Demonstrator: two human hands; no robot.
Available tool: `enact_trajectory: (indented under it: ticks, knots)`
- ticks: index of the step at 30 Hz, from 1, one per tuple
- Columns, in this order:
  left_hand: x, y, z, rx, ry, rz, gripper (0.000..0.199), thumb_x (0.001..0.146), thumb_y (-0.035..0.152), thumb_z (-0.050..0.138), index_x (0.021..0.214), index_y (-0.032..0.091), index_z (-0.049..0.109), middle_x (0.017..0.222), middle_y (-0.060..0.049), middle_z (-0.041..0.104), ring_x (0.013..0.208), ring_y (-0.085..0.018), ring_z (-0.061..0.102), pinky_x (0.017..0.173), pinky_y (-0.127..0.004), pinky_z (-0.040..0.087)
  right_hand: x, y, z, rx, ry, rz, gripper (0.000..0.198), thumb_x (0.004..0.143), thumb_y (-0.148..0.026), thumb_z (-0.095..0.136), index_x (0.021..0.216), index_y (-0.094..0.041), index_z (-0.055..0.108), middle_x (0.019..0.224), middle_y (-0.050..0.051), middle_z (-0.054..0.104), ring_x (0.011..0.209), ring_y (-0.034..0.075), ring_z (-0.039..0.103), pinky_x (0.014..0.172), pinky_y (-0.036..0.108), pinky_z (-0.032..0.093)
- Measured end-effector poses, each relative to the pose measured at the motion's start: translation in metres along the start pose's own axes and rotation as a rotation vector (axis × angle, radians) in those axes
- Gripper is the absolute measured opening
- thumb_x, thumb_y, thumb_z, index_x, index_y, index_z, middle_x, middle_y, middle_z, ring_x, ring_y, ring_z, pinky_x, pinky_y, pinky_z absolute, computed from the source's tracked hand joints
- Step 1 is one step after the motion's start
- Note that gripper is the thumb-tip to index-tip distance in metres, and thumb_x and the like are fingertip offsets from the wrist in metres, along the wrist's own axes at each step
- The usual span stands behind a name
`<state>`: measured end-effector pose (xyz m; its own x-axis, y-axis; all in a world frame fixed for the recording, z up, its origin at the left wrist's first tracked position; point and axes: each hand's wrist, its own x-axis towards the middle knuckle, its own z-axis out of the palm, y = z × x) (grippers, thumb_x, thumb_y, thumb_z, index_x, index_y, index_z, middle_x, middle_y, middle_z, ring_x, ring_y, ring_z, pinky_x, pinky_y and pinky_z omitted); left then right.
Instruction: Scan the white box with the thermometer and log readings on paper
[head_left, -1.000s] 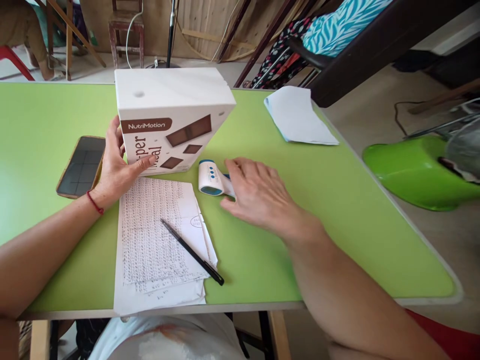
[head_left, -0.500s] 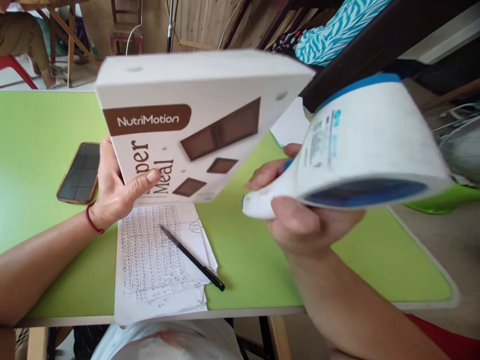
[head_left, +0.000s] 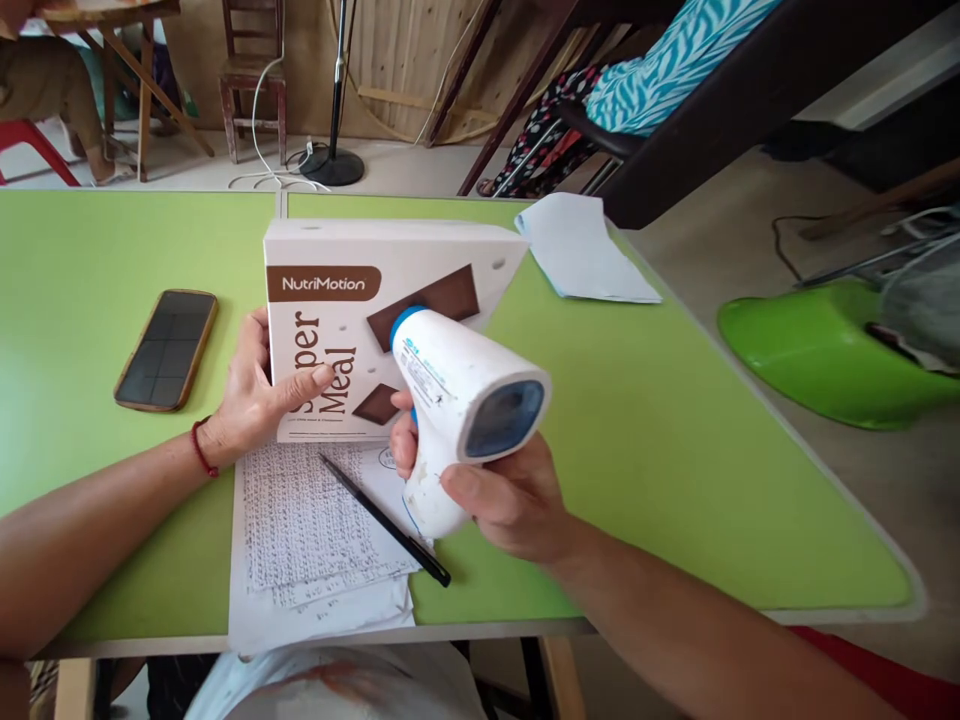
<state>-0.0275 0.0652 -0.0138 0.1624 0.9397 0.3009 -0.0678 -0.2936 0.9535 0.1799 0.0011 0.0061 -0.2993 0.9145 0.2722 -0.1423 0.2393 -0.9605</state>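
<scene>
My left hand (head_left: 266,395) grips a white NutriMotion box (head_left: 420,250) by its left side, thumb across the printed front. The box is held up over the table, brown bars pictured on its face. In my right hand (head_left: 517,490) is a white and blue infrared thermometer (head_left: 457,380), fingers wrapped round its handle. Its blue-ringed nose points at the front of the box, close to it; I cannot tell whether they touch. The dark display faces back toward me. Below the box lie sheets of handwritten paper (head_left: 300,540) with a black pen (head_left: 382,515) across them.
A phone (head_left: 166,350) in a brown case lies left of the box on the green table (head_left: 637,430). Folded white paper (head_left: 585,245) is at the table's far right edge. Beyond are a green chair (head_left: 795,350), a stand base (head_left: 332,165) and two seated people, partly visible.
The box has moved down and away from me. My right hand has brought the thermometer left and down, from beside the box to in front of it.
</scene>
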Motion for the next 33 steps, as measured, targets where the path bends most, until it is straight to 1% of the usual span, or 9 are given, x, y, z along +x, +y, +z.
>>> enact_trajectory:
  ticks: [3,7,12,16,20,24,28,30,33]
  knots:
    - [0.0003,-0.0008,-0.0006,0.042,-0.012,0.021,0.064,0.071,0.047,0.078,0.114,0.020,0.039,0.114,-0.012,0.055,0.105,-0.030,0.059,0.085,-0.045,0.052,-0.0010,0.0030,0.0021,-0.023,0.009,-0.015,0.027,0.080,-0.043,0.065,0.093,-0.021,0.061,0.072,0.003,0.062,0.061,0.016,0.056,0.053,0.033,0.049]
    - [0.0003,-0.0010,-0.0019,0.072,-0.033,0.050,0.063,0.073,0.049,0.076,0.113,0.021,0.038,0.111,-0.011,0.055,0.102,-0.029,0.059,0.083,-0.044,0.053,-0.0006,0.0060,0.0066,-0.028,0.002,-0.011,0.029,0.080,-0.045,0.064,0.098,-0.023,0.059,0.069,0.001,0.057,0.060,0.015,0.052,0.053,0.033,0.048]
    - [-0.0002,0.0011,-0.0023,0.065,-0.031,0.042,0.062,0.073,0.049,0.076,0.113,0.021,0.038,0.106,-0.010,0.055,0.100,-0.029,0.059,0.083,-0.045,0.053,0.0001,0.0070,0.0090,-0.008,-0.004,-0.031,0.024,0.081,-0.044,0.064,0.092,-0.023,0.060,0.067,0.000,0.053,0.061,0.015,0.052,0.052,0.031,0.047]
    - [-0.0002,0.0032,-0.0019,0.074,-0.041,0.013,0.063,0.072,0.050,0.076,0.113,0.020,0.038,0.107,-0.010,0.055,0.100,-0.029,0.059,0.083,-0.044,0.053,0.0000,0.0042,0.0087,-0.002,-0.022,-0.031,0.019,0.082,-0.040,0.064,0.085,-0.022,0.060,0.067,0.000,0.056,0.061,0.014,0.053,0.050,0.030,0.047]
    - [0.0002,0.0048,-0.0018,0.055,-0.061,0.000,0.063,0.073,0.049,0.076,0.112,0.020,0.036,0.106,-0.011,0.055,0.098,-0.028,0.060,0.081,-0.044,0.053,0.0003,0.0024,0.0089,0.014,-0.019,-0.041,0.019,0.083,-0.040,0.063,0.081,-0.021,0.059,0.071,0.002,0.060,0.061,0.014,0.054,0.050,0.030,0.048]
    - [0.0012,0.0053,-0.0020,0.042,-0.048,0.030,0.060,0.072,0.044,0.077,0.110,0.019,0.039,0.103,-0.009,0.055,0.093,-0.026,0.059,0.080,-0.042,0.052,0.0007,0.0028,0.0081,0.019,-0.029,-0.041,0.018,0.083,-0.039,0.063,0.083,-0.022,0.061,0.071,0.002,0.060,0.061,0.014,0.054,0.051,0.030,0.048]
    - [0.0024,0.0044,-0.0015,0.049,-0.038,0.068,0.059,0.072,0.044,0.078,0.109,0.019,0.040,0.100,-0.008,0.055,0.091,-0.025,0.059,0.076,-0.041,0.051,0.0008,0.0022,0.0077,0.036,-0.029,-0.021,0.021,0.082,-0.041,0.065,0.086,-0.020,0.063,0.069,0.002,0.060,0.060,0.013,0.054,0.051,0.030,0.048]
    - [0.0027,0.0039,-0.0010,0.044,-0.038,0.075,0.059,0.072,0.044,0.078,0.110,0.020,0.040,0.102,-0.009,0.055,0.091,-0.026,0.059,0.075,-0.040,0.051,0.0008,0.0014,0.0081,0.052,-0.019,-0.009,0.022,0.081,-0.042,0.066,0.084,-0.021,0.063,0.070,0.002,0.061,0.060,0.013,0.054,0.051,0.029,0.048]
    - [0.0025,0.0039,-0.0009,0.039,-0.048,0.088,0.058,0.073,0.042,0.077,0.111,0.020,0.040,0.102,-0.008,0.055,0.094,-0.026,0.059,0.077,-0.041,0.051,0.0011,-0.0001,0.0087,0.064,-0.009,-0.001,0.021,0.081,-0.042,0.066,0.080,-0.021,0.062,0.071,0.002,0.062,0.060,0.013,0.055,0.051,0.029,0.048]
